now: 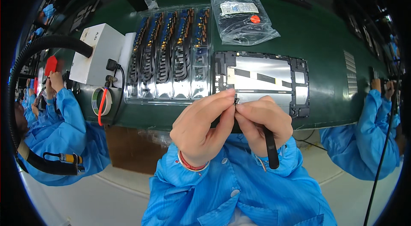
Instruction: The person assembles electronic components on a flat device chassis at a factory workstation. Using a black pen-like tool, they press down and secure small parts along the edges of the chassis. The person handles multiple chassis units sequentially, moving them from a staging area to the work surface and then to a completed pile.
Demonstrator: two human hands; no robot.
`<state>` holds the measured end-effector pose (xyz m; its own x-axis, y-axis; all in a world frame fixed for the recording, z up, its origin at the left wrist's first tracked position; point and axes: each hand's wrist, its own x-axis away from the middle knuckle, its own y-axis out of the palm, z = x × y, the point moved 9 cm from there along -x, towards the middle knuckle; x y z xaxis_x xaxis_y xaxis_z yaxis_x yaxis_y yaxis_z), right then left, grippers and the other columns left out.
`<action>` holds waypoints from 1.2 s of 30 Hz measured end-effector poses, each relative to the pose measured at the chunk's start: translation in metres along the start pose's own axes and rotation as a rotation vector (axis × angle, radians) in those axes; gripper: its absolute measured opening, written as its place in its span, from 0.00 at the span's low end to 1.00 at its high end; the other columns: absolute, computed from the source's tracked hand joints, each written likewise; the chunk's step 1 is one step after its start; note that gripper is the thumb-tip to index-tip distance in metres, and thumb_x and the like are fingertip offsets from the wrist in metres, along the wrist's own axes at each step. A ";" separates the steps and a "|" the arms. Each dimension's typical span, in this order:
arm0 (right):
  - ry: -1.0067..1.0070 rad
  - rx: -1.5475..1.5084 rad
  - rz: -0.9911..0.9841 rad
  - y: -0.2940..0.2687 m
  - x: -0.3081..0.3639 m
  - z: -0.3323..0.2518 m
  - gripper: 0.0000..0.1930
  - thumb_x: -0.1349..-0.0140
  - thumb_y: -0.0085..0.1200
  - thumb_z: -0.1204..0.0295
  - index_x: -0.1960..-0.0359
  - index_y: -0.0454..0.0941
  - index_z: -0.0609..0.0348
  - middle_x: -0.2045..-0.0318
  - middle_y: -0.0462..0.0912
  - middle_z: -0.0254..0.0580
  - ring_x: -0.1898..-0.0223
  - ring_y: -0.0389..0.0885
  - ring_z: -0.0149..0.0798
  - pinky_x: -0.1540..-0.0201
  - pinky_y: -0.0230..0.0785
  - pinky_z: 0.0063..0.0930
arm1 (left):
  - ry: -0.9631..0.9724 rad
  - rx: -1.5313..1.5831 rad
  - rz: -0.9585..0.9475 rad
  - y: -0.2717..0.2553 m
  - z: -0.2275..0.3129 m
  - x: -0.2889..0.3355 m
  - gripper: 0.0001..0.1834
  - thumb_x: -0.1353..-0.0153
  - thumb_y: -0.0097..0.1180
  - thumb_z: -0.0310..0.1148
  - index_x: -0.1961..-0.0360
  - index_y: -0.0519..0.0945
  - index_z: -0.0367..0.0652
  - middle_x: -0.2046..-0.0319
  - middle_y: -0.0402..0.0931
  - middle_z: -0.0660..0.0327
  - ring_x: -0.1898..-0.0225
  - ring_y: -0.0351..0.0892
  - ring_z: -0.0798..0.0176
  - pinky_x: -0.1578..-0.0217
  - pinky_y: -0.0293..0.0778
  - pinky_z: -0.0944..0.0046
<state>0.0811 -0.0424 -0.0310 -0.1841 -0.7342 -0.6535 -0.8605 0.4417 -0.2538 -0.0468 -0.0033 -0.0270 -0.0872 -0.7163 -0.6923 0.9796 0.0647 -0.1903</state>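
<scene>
My left hand (pixel 203 125) is closed, its thumb and forefinger pinching a small black part (pixel 236 101). The fingertips of my right hand (pixel 267 119) meet it there from the other side. A slim black tool (pixel 271 151), which looks like tweezers, is tucked in the right hand, with its blunt rounded end sticking out below. Just beyond both hands lies an opened tablet-like housing (pixel 265 74), with a silver metal plate and a black frame. The fingers cover its near left part and most of the small part.
Left of the housing, a clear plastic tray (pixel 174 93) holds rows of flex cables. A clear bag (pixel 244 20) lies behind. A white box (pixel 100 55) with a black hose, a tape roll (pixel 95 102) and metallic strips (pixel 350 72) are around. Blue-sleeved co-workers sit on both sides.
</scene>
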 end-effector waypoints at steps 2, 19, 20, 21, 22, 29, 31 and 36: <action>-0.005 0.000 0.001 0.000 0.000 0.001 0.12 0.59 0.64 0.78 0.69 0.80 0.58 0.75 0.82 0.37 0.77 0.80 0.32 0.76 0.59 0.21 | 0.002 -0.007 -0.003 0.001 -0.001 0.001 0.10 0.57 0.60 0.16 0.69 0.78 0.34 0.70 0.80 0.53 0.68 0.82 0.59 0.67 0.76 0.68; 0.085 -0.296 -0.097 -0.026 0.022 0.009 0.13 0.63 0.60 0.85 0.71 0.79 0.63 0.80 0.80 0.40 0.84 0.73 0.31 0.79 0.57 0.21 | 0.091 -0.781 -0.087 -0.037 -0.048 0.014 0.06 0.59 0.61 0.26 0.77 0.78 0.48 0.42 0.60 0.48 0.39 0.53 0.39 0.42 0.42 0.38; 0.056 -0.283 -0.072 -0.026 0.020 0.008 0.13 0.63 0.60 0.85 0.71 0.79 0.63 0.80 0.80 0.40 0.83 0.73 0.31 0.79 0.57 0.21 | 0.134 -0.872 -0.119 -0.031 -0.050 0.010 0.05 0.59 0.61 0.28 0.78 0.78 0.50 0.40 0.58 0.50 0.38 0.49 0.38 0.42 0.36 0.35; 0.066 -0.281 -0.065 -0.026 0.020 0.010 0.13 0.63 0.60 0.85 0.71 0.79 0.63 0.79 0.81 0.40 0.83 0.73 0.31 0.79 0.57 0.21 | 0.155 -0.905 -0.152 -0.023 -0.053 0.006 0.04 0.59 0.61 0.30 0.79 0.78 0.51 0.40 0.59 0.51 0.38 0.51 0.39 0.43 0.34 0.33; 0.072 -0.279 -0.057 -0.027 0.019 0.011 0.13 0.62 0.60 0.86 0.71 0.79 0.63 0.78 0.81 0.40 0.82 0.74 0.31 0.79 0.57 0.21 | 0.178 -0.939 -0.182 -0.014 -0.054 0.001 0.04 0.59 0.61 0.32 0.81 0.78 0.52 0.40 0.60 0.53 0.39 0.52 0.39 0.44 0.32 0.32; 0.097 -0.279 0.007 -0.037 0.016 0.018 0.12 0.61 0.59 0.87 0.71 0.79 0.65 0.76 0.80 0.43 0.79 0.76 0.33 0.76 0.61 0.21 | 0.266 -1.077 -0.336 0.028 -0.083 -0.014 0.06 0.58 0.59 0.32 0.85 0.75 0.50 0.40 0.61 0.58 0.38 0.53 0.44 0.48 0.33 0.25; 0.105 -0.291 0.027 -0.040 0.016 0.021 0.11 0.61 0.59 0.87 0.72 0.79 0.66 0.77 0.80 0.43 0.79 0.76 0.34 0.76 0.63 0.21 | 0.205 -1.135 -0.411 0.034 -0.095 -0.014 0.03 0.57 0.61 0.33 0.82 0.79 0.50 0.39 0.58 0.59 0.37 0.50 0.44 0.49 0.35 0.23; 0.067 -0.292 0.068 -0.060 0.016 0.026 0.07 0.56 0.59 0.82 0.72 0.78 0.66 0.80 0.80 0.45 0.81 0.76 0.35 0.77 0.63 0.24 | 0.161 -1.095 -0.542 0.030 -0.089 0.000 0.05 0.53 0.60 0.34 0.73 0.82 0.51 0.40 0.58 0.60 0.37 0.51 0.49 0.49 0.42 0.24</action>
<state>0.1425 -0.0673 -0.0446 -0.2681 -0.7447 -0.6112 -0.9437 0.3307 0.0110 -0.0338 0.0605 -0.0949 -0.5327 -0.7431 -0.4050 0.1481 0.3894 -0.9091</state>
